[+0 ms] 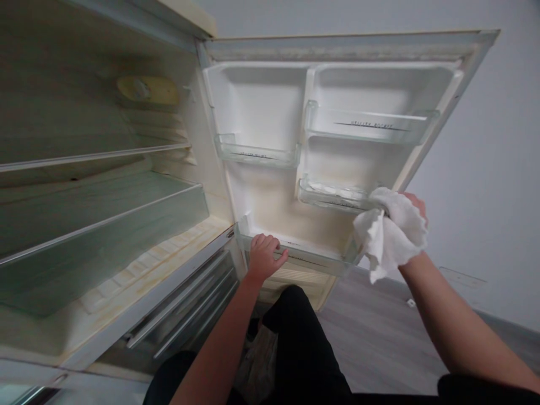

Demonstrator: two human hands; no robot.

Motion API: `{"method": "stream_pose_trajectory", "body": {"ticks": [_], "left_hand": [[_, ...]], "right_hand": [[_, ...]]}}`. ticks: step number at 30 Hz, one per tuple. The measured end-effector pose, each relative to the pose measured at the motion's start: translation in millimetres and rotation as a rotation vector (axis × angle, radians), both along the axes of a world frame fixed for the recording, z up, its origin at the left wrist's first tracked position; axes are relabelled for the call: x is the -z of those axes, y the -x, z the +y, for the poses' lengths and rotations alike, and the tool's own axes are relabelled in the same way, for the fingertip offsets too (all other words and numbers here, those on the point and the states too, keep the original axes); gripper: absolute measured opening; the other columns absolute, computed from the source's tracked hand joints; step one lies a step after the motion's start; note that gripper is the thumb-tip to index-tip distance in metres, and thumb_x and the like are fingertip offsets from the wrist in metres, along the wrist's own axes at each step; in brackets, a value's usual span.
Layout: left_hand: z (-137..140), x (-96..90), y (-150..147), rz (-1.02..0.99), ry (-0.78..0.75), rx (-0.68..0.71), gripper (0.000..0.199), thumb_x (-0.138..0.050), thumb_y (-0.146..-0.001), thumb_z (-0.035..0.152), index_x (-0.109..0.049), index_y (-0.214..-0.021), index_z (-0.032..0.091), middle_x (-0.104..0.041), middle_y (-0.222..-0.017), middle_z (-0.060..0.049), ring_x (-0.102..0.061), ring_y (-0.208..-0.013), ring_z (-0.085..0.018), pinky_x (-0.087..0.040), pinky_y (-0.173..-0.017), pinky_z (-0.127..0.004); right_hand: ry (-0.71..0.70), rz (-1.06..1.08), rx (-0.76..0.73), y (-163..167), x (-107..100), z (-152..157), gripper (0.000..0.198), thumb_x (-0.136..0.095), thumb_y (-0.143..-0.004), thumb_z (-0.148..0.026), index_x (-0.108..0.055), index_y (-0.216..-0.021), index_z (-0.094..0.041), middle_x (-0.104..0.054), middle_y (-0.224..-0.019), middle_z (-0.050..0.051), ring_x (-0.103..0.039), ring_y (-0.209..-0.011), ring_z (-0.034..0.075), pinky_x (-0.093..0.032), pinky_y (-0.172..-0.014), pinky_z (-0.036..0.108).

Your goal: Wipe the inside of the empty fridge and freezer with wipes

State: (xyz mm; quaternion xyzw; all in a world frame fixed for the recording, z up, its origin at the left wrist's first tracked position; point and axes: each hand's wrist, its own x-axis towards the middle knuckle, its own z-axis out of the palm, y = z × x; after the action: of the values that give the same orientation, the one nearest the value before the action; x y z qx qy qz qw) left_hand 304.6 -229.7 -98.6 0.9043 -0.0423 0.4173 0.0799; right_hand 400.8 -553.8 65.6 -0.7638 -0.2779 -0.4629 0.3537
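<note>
There, my left hand [264, 256] lay unclenched at the bottom bin [312, 260], well placed to steady the door [262, 104]. By the small bin [331, 197], white cloth [390, 230] sat bunched, gripped by my right hand [417, 203]; light pressure seemed wisest.

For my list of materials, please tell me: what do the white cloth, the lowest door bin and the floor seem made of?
White cloth: soft, matte fabric, by its loose folds; fibre unclear.
Lowest door bin: probably smooth, clear plastic, being see-through; glass is possible.
Floor: grey with wood-like streaks; laminate, vinyl or wood, I cannot tell.
</note>
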Motion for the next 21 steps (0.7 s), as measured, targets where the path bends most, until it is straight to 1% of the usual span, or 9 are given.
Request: {"method": "stream_pose_trajectory", "body": {"ticks": [2, 4, 7, 10, 12, 15, 18, 20, 21], "left_hand": [[-0.1, 0.3, -0.4, 0.008, -0.002, -0.002, 0.021, -0.065, -0.092, 0.038, -0.054, -0.079, 0.026, -0.065, -0.080, -0.004, -0.057, -0.087, -0.026, -0.040, -0.090, -0.043], [-0.2, 0.4, -0.8, 0.008, -0.001, -0.010, 0.021, -0.066, -0.091, 0.038, -0.054, -0.079, 0.025, -0.065, -0.080, -0.004, -0.057, -0.087, -0.026, -0.040, -0.091, -0.043], [0.3, 0.2, -0.9, 0.001, -0.004, -0.015, 0.021, -0.065, -0.092, 0.038, -0.054, -0.078, 0.025, -0.065, -0.079, -0.004, -0.056, -0.086, -0.026, -0.040, -0.091, -0.043], [1.4, -0.2, -0.4, -0.003, -0.018, -0.002, 0.021, -0.064, -0.092, 0.038, -0.055, -0.078, 0.025, -0.065, -0.078, -0.004, -0.056, -0.085, -0.026, -0.040, -0.090, -0.042], [2.1, -0.1, -0.1, -0.012, -0.024, 0.003, 0.021, -0.064, -0.093, 0.038, -0.056, -0.079, 0.024, -0.065, -0.079, -0.003, -0.056, -0.085, -0.025, -0.040, -0.091, -0.041], [2.2, 0.4, -0.4, -0.023, -0.033, 0.000, 0.022, -0.063, -0.094, 0.039, -0.057, -0.080, 0.024, -0.065, -0.079, -0.003, -0.056, -0.085, -0.025, -0.039, -0.092, -0.042], [1.3, 0.9, -1.3, -0.017, -0.033, 0.005, 0.022, -0.063, -0.094, 0.040, -0.057, -0.080, 0.024, -0.065, -0.079, -0.004, -0.056, -0.086, -0.026, -0.040, -0.092, -0.042], [0.7, 1.1, -1.8, -0.017, -0.026, 0.008, 0.022, -0.063, -0.094, 0.040, -0.057, -0.080, 0.024, -0.065, -0.079, -0.004, -0.055, -0.086, -0.026, -0.040, -0.092, -0.042], [0.5, 1.2, -1.9, -0.020, -0.023, 0.010, 0.022, -0.064, -0.094, 0.040, -0.057, -0.079, 0.024, -0.065, -0.079, -0.004, -0.055, -0.086, -0.026, -0.040, -0.092, -0.042]], "right_hand": [[0.152, -0.189, 0.044, 12.9, -20.7, 8.0, 0.029, -0.050, -0.096, -0.044, -0.067, -0.092, -0.021, -0.070, -0.096, 0.012, -0.065, -0.095, 0.028, -0.053, -0.089, 0.044], [0.290, -0.271, 0.101, 23.7, -45.2, 22.6, 0.028, -0.051, -0.099, -0.040, -0.068, -0.095, -0.019, -0.070, -0.104, 0.016, -0.064, -0.101, 0.028, -0.051, -0.090, 0.041], [0.456, -0.201, 0.230, 28.2, -78.1, 54.2, 0.030, -0.046, -0.104, -0.031, -0.070, -0.104, -0.013, -0.070, -0.106, 0.019, -0.064, -0.101, 0.028, -0.049, -0.086, 0.037], [0.672, -0.008, 0.275, 17.8, -99.0, 84.2, 0.029, -0.049, -0.101, -0.022, -0.070, -0.117, -0.011, -0.071, -0.112, 0.020, -0.066, -0.099, 0.028, -0.047, -0.082, 0.035], [0.797, 0.152, 0.220, 8.0, -105.7, 97.2, 0.031, -0.050, -0.098, -0.020, -0.070, -0.121, -0.011, -0.073, -0.113, 0.020, -0.067, -0.099, 0.029, -0.047, -0.083, 0.034], [0.854, 0.281, 0.063, 1.3, -107.4, 106.6, 0.039, -0.044, -0.102, -0.026, -0.070, -0.127, -0.013, -0.075, -0.118, 0.018, -0.068, -0.105, 0.029, -0.045, -0.088, 0.033], [0.842, 0.326, -0.045, 8.2, -104.7, 109.6, 0.052, -0.034, -0.108, -0.046, -0.072, -0.125, -0.013, -0.075, -0.119, 0.017, -0.067, -0.105, 0.028, -0.043, -0.088, 0.033], [0.849, 0.348, -0.084, 14.3, -103.6, 109.8, 0.061, -0.038, -0.105, -0.061, -0.073, -0.120, -0.013, -0.075, -0.114, 0.016, -0.066, -0.102, 0.027, -0.042, -0.086, 0.032], [0.853, 0.352, -0.107, 16.0, -103.5, 109.2, 0.063, -0.041, -0.103, -0.066, -0.073, -0.118, -0.014, -0.075, -0.112, 0.015, -0.066, -0.101, 0.026, -0.041, -0.085, 0.031]]}}
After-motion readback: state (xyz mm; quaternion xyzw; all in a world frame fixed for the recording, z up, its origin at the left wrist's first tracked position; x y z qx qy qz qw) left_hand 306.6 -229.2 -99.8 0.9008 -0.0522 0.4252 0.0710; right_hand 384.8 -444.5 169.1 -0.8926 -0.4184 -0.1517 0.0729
